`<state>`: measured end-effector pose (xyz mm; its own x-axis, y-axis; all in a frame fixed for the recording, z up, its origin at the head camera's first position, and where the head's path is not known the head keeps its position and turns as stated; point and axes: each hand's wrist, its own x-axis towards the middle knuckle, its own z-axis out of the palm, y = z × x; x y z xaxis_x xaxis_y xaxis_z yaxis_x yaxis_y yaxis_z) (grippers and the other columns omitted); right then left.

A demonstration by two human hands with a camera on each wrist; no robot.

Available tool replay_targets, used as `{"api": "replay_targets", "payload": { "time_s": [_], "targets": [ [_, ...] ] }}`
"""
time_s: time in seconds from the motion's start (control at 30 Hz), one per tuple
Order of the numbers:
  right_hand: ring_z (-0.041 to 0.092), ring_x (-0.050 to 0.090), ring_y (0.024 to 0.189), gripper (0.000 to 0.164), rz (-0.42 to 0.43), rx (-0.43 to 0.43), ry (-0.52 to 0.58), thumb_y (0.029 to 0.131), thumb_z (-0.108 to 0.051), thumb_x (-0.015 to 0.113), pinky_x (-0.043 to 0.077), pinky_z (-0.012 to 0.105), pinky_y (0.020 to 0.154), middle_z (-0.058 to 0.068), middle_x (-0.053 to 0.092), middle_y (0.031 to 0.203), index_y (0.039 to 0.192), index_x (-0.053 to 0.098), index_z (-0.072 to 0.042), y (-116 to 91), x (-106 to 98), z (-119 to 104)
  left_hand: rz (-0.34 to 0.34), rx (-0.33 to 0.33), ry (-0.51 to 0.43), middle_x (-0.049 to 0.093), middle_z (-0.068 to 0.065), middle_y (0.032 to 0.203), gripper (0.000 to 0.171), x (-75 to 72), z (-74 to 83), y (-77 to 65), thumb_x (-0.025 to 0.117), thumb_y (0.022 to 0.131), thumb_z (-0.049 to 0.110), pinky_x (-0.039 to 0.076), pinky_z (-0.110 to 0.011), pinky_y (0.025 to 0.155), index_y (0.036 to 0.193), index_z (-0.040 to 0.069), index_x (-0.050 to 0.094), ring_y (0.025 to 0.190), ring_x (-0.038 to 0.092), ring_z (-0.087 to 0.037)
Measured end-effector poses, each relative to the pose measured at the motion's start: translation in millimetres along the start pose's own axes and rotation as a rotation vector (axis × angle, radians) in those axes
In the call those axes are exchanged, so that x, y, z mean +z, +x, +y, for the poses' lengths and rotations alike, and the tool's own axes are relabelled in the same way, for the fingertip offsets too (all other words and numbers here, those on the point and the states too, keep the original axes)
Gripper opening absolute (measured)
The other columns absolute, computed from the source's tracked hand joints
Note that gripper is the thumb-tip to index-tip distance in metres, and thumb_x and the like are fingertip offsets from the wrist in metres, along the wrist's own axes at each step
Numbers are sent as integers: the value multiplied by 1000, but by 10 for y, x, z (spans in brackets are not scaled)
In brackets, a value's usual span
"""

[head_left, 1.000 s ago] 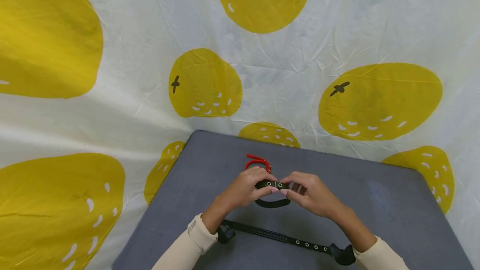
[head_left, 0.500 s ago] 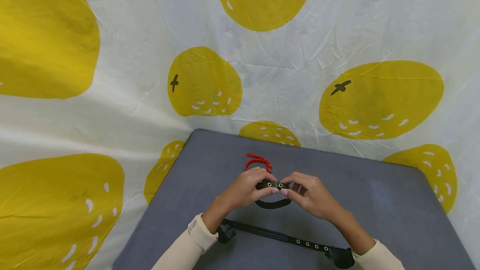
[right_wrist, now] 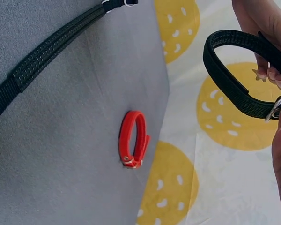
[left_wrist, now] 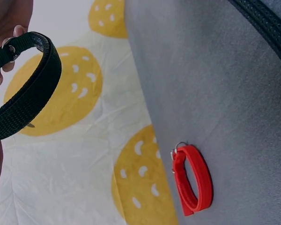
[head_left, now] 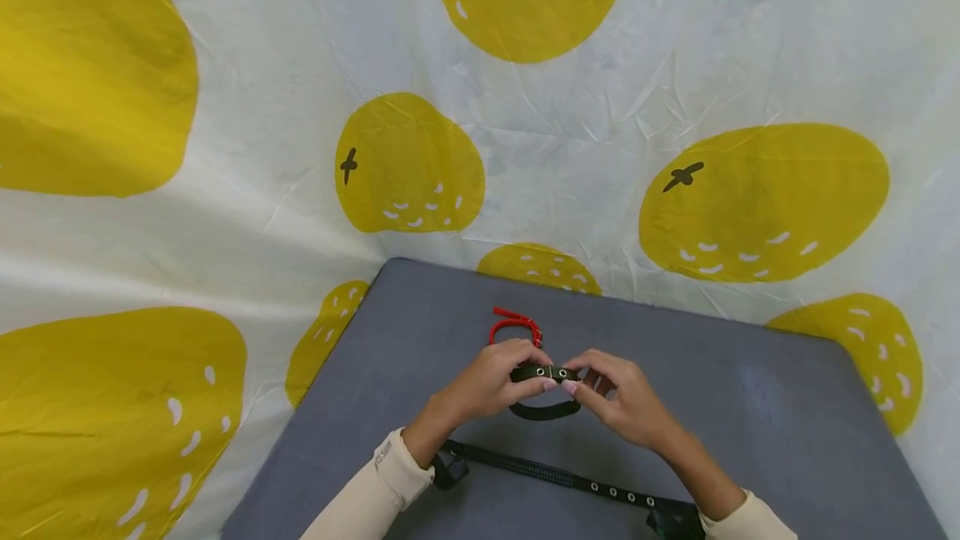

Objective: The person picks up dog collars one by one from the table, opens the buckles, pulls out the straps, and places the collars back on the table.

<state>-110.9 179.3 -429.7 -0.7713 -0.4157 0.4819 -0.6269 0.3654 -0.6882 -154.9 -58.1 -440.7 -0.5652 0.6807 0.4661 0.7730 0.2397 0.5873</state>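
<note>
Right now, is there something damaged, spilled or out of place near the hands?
Nothing stands out. The left hand and right hand hold the black collar; the red collar sits looped and the long black strap lies extended on the table. I see no spill or tear.

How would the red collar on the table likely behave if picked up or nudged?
The red collar is probably springy: it sits looped, and the dark collar holds a similar curve in midair. It looks light, being slim with a small buckle. Nudged, it likely slides rather than rolls, lying edge-down on the table.
</note>
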Motion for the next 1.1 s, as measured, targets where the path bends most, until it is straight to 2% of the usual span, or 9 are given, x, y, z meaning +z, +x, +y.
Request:
{"api": "replay_targets", "payload": {
  "time_s": [0.17,0.33,0.67,0.8,0.97,1.1],
  "targets": [
    [9,59,64,23,30,-14,26,85,12,69,51,26,53,4,66,86,101,69,-4,84,-40,-215,14,16,-16,64,1,101,24,-6,-12,22,76,90,15,47,-13,73,112,11,66,85,53,-4],
    [10,59,63,22,38,2,41,86,12,68,50,26,53,4,66,85,102,68,-3,97,-41,-268,12,17,-21,64,2,101,24,-10,-24,24,75,92,20,47,-13,73,113,11,66,84,52,-3],
    [13,57,59,26,69,-22,65,84,17,67,49,26,49,8,63,78,103,67,-1,92,-12,-233,30,21,-43,63,0,98,23,-2,-38,29,75,92,20,47,-13,71,111,11,66,81,51,-3],
    [12,58,61,27,72,-4,69,84,17,67,49,25,50,6,63,80,104,66,-2,73,0,-213,36,19,-57,62,2,97,23,0,-38,29,74,92,19,46,-13,71,111,10,66,81,51,-3],
    [21,60,62,28,67,28,77,85,17,66,50,24,51,8,65,84,105,65,-2,24,45,-59,43,40,-47,62,1,96,22,5,-52,34,74,92,18,46,-12,70,111,11,65,80,51,-2],
    [17,60,64,30,78,17,82,87,15,66,50,23,52,11,65,88,108,65,-6,-21,86,91,55,66,-37,63,1,95,21,12,-67,41,75,91,15,46,-11,69,110,10,65,79,52,-3]
  ]
}}
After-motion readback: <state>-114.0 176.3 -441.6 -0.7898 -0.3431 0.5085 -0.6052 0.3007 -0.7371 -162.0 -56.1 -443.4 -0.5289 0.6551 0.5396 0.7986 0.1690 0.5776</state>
